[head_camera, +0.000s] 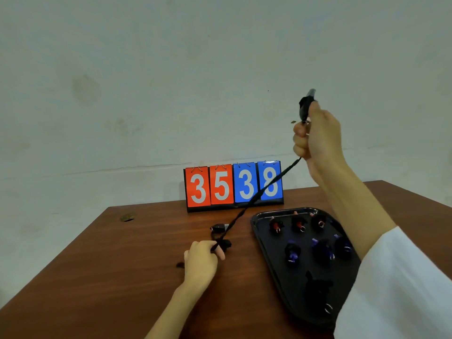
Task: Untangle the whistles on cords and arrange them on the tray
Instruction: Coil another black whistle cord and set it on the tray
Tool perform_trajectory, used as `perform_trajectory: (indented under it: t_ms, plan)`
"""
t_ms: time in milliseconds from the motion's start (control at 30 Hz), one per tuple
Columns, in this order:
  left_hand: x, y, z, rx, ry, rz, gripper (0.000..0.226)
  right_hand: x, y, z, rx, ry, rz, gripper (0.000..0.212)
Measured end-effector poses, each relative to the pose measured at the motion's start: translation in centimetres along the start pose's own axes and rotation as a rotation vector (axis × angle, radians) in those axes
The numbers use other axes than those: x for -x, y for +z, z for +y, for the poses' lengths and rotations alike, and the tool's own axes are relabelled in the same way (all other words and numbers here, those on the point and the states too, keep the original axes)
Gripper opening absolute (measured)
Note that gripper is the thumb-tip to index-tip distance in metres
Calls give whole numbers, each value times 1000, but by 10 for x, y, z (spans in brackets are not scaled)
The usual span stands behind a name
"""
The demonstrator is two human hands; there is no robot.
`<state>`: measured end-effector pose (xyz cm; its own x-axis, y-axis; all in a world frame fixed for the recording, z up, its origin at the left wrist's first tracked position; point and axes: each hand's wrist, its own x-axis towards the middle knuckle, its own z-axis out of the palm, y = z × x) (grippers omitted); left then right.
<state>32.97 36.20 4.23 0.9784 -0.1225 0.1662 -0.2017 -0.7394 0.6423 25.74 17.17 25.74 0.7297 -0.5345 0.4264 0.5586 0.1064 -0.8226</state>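
Note:
My right hand (315, 135) is raised high above the table and grips a black whistle (307, 104) that sticks up out of the fist. Its black cord (259, 194) runs taut, down and to the left, to my left hand (201, 259), which pinches the cord's far end low over the table. Another black whistle (219, 227) lies on the table just beyond my left hand, with a small knot of cord (226, 244) beside my fingers. The black tray (259, 225) on the right holds several whistles with wound cords: red ones (276, 226) at the back, purple ones (292, 252) in the middle, a black one (318, 289) in front.
A flip scoreboard (233, 185) reading 3538 stands at the back of the brown wooden table (110, 265), against a pale wall. A small dark scrap (180, 265) lies left of my left wrist. A chipped spot (127, 217) marks the table's far left.

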Motion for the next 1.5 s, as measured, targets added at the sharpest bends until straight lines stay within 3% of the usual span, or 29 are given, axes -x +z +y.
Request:
perform_trajectory:
  t_ms: [67,167,267,400,467,533,667,867,1033,1133,1267,1400,1500]
  plan:
    - [2,-3,1,-100,48,-9,37,-2,-1,1,43,34,-43,22]
    - [-1,-5,12,-76,110,-108,61,9,6,21,187,146,-196,22]
    - [7,-14,42,429,142,-266,62,26,13,50,226,260,-326,24]
    - [15,-24,83,1216,143,-364,24,35,11,95,417,264,-352,28]
    - [13,-24,87,1363,63,-514,17,37,6,106,418,271,-282,29]
    - [8,-21,80,1215,30,-580,20,38,-1,110,361,267,-174,33]
    - [1,-17,60,1012,75,-542,20,43,-21,116,286,228,-55,24]
    - [2,-14,40,654,155,-543,28,49,-47,140,596,119,-89,31]
    - [0,-12,36,289,376,-353,12,54,-55,155,753,181,-290,34]
    - [0,-14,36,313,444,-234,13,52,-58,157,886,184,-390,34]
    - [1,-19,37,298,510,-129,19,53,-65,148,906,333,-610,11]
    - [-1,-19,35,293,480,-191,18,54,-71,135,747,452,-895,6]
    - [0,-24,39,380,478,-277,11,56,-70,127,578,489,-952,7]
